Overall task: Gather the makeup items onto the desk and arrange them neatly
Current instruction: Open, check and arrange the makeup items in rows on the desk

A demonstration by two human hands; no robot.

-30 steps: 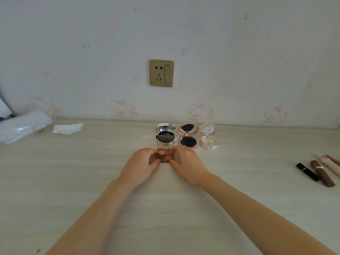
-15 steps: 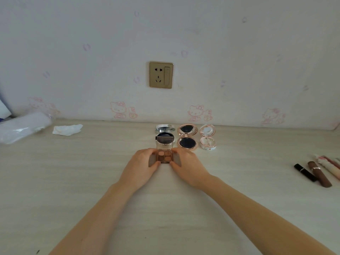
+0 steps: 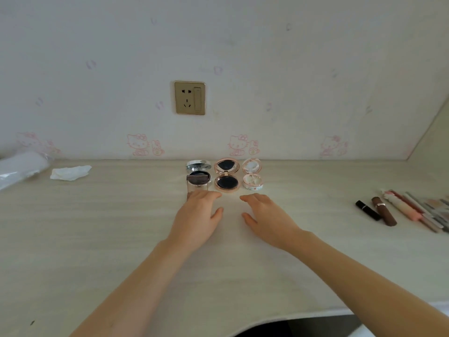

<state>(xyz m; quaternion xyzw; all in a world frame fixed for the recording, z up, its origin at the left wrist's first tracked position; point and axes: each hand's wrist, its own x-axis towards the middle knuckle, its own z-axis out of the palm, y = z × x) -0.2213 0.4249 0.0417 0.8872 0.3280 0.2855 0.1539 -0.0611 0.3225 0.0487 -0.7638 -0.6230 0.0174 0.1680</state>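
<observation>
A small eyeshadow palette [image 3: 197, 182] stands open on the pale wooden desk [image 3: 97, 239], its clear lid upright. My left hand [image 3: 198, 215] lies flat with its fingers over the palette's base, hiding the pans. My right hand [image 3: 266, 215] rests open on the desk just to the right, touching nothing. Behind the palette is a row of three open compacts: silver [image 3: 198, 165], rose-gold [image 3: 227, 176] and white-pink [image 3: 252, 177]. At the right lie a black lipstick [image 3: 368, 210], a brown lipstick [image 3: 384, 211], a pink tube [image 3: 401, 206] and several pencils [image 3: 427, 210].
A crumpled tissue [image 3: 70, 172] and a clear plastic roll [image 3: 19, 166] lie at the back left. A gold wall socket [image 3: 189, 98] sits above the compacts. The desk's curved front edge [image 3: 291, 317] runs along the bottom right.
Both hands were pinching the palette's sides. Now my right hand has let go and moved off to the right, and my left hand lies over the palette's base.
</observation>
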